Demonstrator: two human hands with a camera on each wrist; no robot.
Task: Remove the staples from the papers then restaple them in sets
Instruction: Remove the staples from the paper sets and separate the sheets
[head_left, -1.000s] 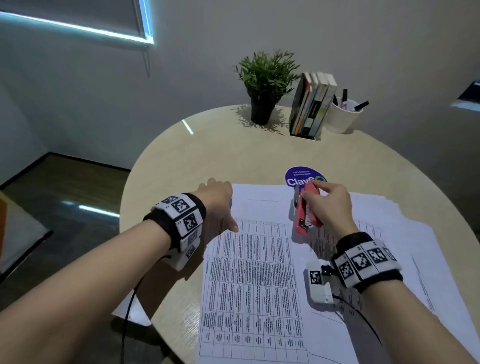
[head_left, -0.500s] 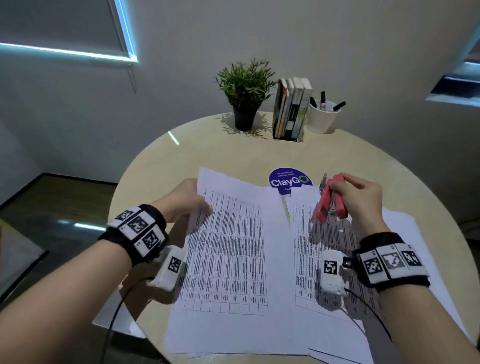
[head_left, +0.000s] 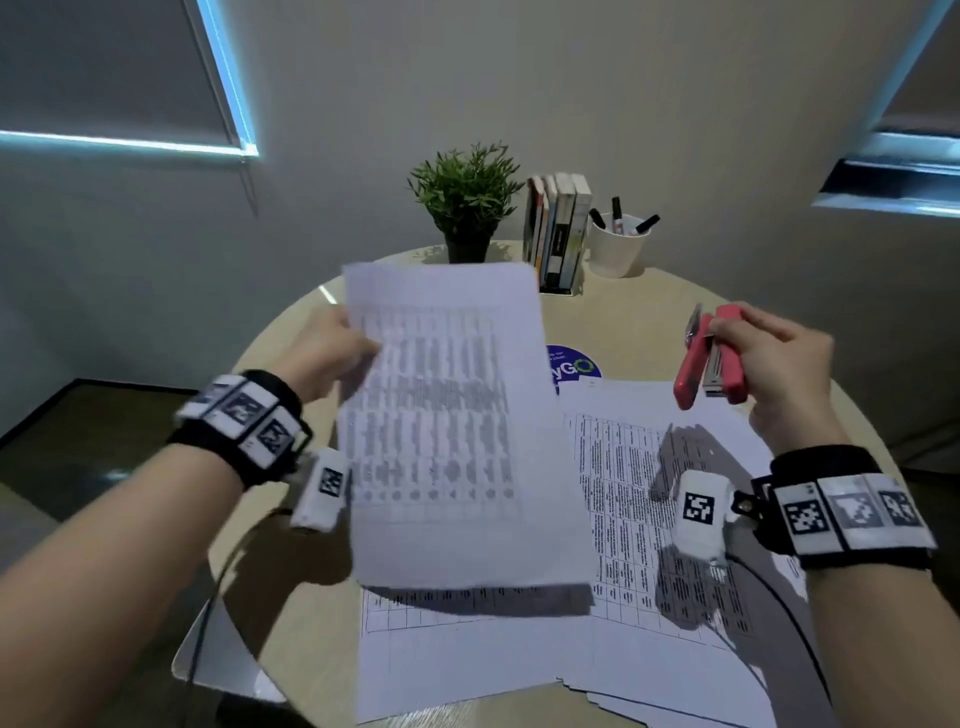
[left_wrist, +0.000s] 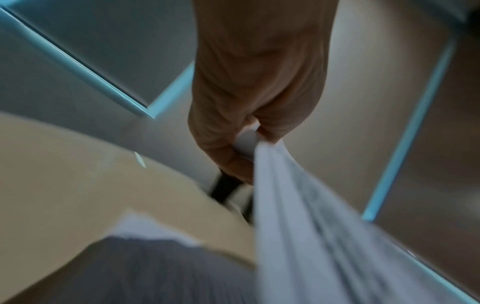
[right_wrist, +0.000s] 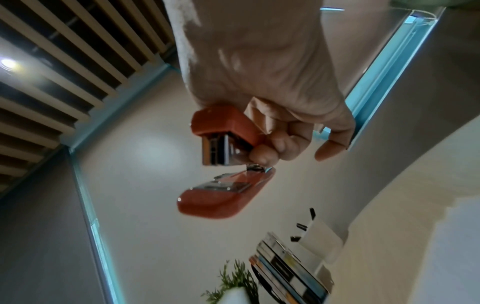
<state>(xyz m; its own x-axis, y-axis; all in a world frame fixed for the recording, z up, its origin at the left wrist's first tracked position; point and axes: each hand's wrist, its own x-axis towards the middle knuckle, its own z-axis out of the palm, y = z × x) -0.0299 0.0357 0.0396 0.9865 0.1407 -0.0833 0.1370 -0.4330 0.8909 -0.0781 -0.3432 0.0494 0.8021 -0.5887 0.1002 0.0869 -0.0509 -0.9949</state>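
My left hand (head_left: 332, 353) pinches the left edge of a set of printed sheets (head_left: 447, 415) and holds it upright above the table; the left wrist view shows the fingers (left_wrist: 233, 148) gripping the blurred paper (left_wrist: 311, 226). My right hand (head_left: 769, 364) grips a red stapler (head_left: 711, 358), lifted over the table's right side with its mouth hanging open, as the right wrist view of the stapler (right_wrist: 226, 164) confirms. More printed papers (head_left: 649, 519) lie flat on the round wooden table (head_left: 639, 317) below both hands.
At the table's far edge stand a potted plant (head_left: 467, 202), a row of books (head_left: 558, 228) and a white cup of markers (head_left: 618, 244). A blue round sticker (head_left: 576, 364) lies behind the papers. A white sheet (head_left: 228, 670) juts out under the table's near left edge.
My left hand has lifted the set of sheets off the table and raised it upright. My right hand has carried the stapler up and to the right.
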